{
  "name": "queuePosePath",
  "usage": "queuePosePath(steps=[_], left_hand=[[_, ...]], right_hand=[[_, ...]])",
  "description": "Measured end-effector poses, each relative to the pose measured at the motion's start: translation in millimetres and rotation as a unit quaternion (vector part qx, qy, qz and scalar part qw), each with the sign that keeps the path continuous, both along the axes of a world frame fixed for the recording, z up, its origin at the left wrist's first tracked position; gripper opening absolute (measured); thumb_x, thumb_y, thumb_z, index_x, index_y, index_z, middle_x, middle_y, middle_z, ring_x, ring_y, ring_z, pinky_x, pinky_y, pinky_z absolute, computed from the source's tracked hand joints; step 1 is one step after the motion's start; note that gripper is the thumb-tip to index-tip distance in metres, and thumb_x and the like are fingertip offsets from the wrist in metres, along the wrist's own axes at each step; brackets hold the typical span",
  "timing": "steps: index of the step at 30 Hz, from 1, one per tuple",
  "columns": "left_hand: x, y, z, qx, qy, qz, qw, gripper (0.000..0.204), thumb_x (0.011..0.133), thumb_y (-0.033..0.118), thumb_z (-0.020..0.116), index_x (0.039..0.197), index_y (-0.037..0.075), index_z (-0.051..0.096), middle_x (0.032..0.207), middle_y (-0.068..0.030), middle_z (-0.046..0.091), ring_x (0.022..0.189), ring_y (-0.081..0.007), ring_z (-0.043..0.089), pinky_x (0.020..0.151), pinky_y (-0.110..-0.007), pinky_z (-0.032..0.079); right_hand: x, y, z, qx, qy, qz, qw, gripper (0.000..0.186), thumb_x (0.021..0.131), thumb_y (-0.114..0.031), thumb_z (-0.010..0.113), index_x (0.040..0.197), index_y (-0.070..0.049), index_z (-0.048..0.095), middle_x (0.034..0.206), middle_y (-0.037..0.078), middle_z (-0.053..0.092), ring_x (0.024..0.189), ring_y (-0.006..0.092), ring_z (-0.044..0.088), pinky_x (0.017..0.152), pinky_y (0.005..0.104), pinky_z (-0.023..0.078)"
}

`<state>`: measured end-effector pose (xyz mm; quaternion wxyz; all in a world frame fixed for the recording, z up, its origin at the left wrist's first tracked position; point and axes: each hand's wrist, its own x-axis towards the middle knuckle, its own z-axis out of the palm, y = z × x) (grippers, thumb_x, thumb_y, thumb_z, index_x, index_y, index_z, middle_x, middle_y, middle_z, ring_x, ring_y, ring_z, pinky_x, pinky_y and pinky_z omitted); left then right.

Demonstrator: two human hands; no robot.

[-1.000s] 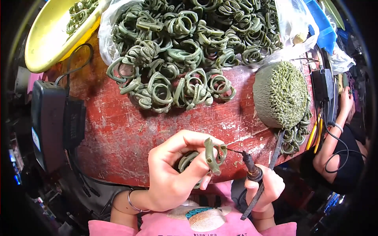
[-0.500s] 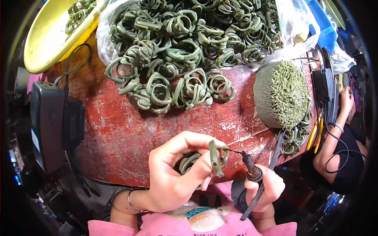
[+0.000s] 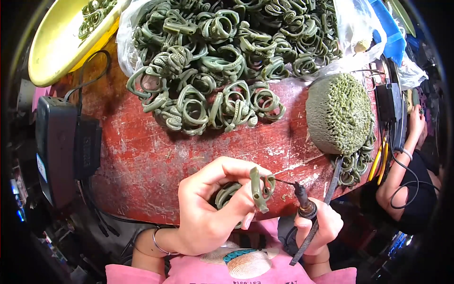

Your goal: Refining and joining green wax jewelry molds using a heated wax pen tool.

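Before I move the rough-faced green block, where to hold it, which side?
Probably by the curved side wall of the green block, coming from the left: that wall is exposed there, while green rings crowd the near right edge. The pitted face looks a poorer hold.
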<state>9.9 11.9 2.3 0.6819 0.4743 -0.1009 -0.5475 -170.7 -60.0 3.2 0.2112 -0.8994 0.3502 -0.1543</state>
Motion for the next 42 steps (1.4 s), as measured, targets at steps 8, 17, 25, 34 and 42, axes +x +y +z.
queuePosePath(steps=[8,17,25,34,42], left_hand=[[0.6,0.2,0.2,-0.005,0.026,-0.003,1.0,0.015,0.083,0.005,0.052,0.095,-0.004,0.052,0.073,-0.0059,0.057,0.052,-0.0045,0.048,0.045,-0.017,0.038],[2.1,2.9,5.3,0.045,-0.192,-0.04,0.98,0.018,0.083,0.005,0.05,0.096,-0.006,0.056,0.074,-0.0124,0.06,0.057,-0.0105,0.056,0.044,-0.019,0.042],[0.7,-0.5,7.8,-0.034,-0.448,0.006,0.893,0.022,0.07,-0.006,0.055,0.092,-0.004,0.059,0.068,-0.0104,0.058,0.059,-0.013,0.056,0.052,-0.023,0.044],[-1.0,4.4,6.1,-0.057,-0.425,0.018,0.903,0.026,0.066,-0.007,0.052,0.09,-0.004,0.06,0.071,-0.0137,0.061,0.058,-0.0143,0.058,0.053,-0.023,0.045],[0.7,7.8,14.9,-0.002,-0.235,-0.055,0.97,0.024,0.07,0.001,0.051,0.092,-0.004,0.06,0.073,-0.0129,0.061,0.061,-0.0142,0.058,0.055,-0.022,0.045]], right_hand=[[3.7,3.0,-4.0,0.059,-0.059,-0.038,0.996,0.05,0.085,-0.042,0.041,0.071,0.004,0.053,0.045,0.002,0.047,0.039,0.0102,0.049,0.041,0.0204,0.039],[26.8,12.0,15.4,0.298,-0.274,-0.009,0.914,0.036,0.08,-0.028,0.057,0.089,0.004,0.043,0.048,0.006,0.05,0.04,0.0075,0.045,0.036,0.0168,0.032],[51.3,5.7,7.0,0.241,-0.323,0.08,0.912,0.041,0.065,-0.005,0.072,0.091,0.004,0.041,0.07,0.011,0.053,0.052,0.0108,0.052,0.045,0.0204,0.042],[43.1,21.1,23.3,0.369,-0.324,-0.077,0.868,0.026,0.072,0.003,0.065,0.091,-0.001,0.047,0.072,0.01,0.057,0.06,0.0104,0.055,0.052,0.0191,0.041],[38.8,24.7,15.7,0.316,-0.313,-0.078,0.892,0.032,0.079,-0.015,0.058,0.088,-0.005,0.029,0.05,0.007,0.042,0.031,0.0084,0.039,0.028,0.0201,0.031]])
